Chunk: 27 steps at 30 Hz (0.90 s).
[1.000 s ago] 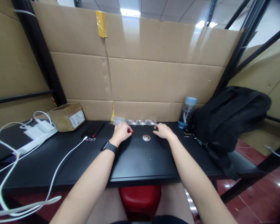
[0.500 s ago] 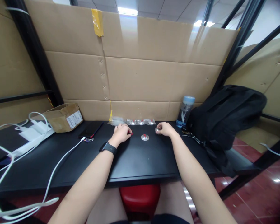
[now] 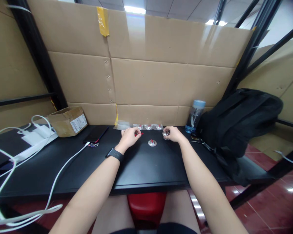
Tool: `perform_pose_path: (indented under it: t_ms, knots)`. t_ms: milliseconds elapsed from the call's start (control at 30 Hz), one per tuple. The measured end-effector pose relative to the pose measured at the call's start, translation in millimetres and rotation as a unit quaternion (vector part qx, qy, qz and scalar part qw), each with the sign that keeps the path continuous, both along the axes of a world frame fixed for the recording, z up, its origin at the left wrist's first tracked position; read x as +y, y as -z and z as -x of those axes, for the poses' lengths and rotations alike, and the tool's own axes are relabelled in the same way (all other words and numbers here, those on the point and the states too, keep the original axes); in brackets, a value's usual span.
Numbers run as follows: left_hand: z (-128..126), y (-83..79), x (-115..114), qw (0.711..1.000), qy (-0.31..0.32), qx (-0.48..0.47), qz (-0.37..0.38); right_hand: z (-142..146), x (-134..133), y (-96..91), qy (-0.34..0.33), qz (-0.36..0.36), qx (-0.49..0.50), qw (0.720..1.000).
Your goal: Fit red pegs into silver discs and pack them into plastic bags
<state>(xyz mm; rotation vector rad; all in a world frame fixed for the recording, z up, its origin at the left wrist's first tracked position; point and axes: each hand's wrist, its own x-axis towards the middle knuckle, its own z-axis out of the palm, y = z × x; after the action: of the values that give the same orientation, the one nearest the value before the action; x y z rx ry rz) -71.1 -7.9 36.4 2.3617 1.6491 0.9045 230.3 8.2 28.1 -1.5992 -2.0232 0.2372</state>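
Observation:
My left hand (image 3: 130, 137), with a black watch on its wrist, is closed in a pinch on a small red piece (image 3: 139, 134) whose ends show past the fingers. Between my hands, a clear round suction cup (image 3: 152, 143) with a red centre lies on the black table (image 3: 146, 169). My right hand (image 3: 173, 134) pinches another clear suction cup (image 3: 165, 135) by its edge, low over the tabletop; the fingers partly hide it. Behind them lies a row of similar suction cups in clear bags (image 3: 148, 127).
Flat clear bags (image 3: 123, 125) lie at the back by the cardboard wall (image 3: 146, 81). On the left are a phone (image 3: 95, 134), an open cardboard box (image 3: 68, 122) and white cables (image 3: 57, 175). A bottle (image 3: 195, 116) and a black backpack (image 3: 241, 126) stand right.
My left hand has shifted slightly right and its fingers have turned, so more of the red piece shows. The right hand stays in place, its suction cup more visible.

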Motion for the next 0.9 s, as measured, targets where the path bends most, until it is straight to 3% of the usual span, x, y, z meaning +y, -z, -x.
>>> perform_pose_path:
  t_ms: [133,233,333,700,900]
  knots:
    - [-2.1,1.5,-0.7,1.0,0.002,-0.019,-0.01,2.8,-2.8,-5.2,-0.053,0.011,0.113,0.992]
    - [-3.7,1.6,-1.9,1.0,0.001,-0.026,-0.018,11.7,-7.7,-10.1,-0.136,0.045,0.279,0.95]
    - [-6.4,-1.0,-4.7,0.999,0.005,-0.034,-0.021,24.0,-14.3,-14.6,-0.201,0.055,0.364,0.908]
    - [-19.1,1.4,-9.5,0.994,0.082,-0.061,-0.028,78.9,-20.3,-2.3,-0.235,-0.012,0.347,0.908]
    - [-22.8,4.6,-8.6,0.991,0.091,-0.092,-0.038,86.1,-22.7,-2.2,-0.241,-0.049,0.348,0.905]
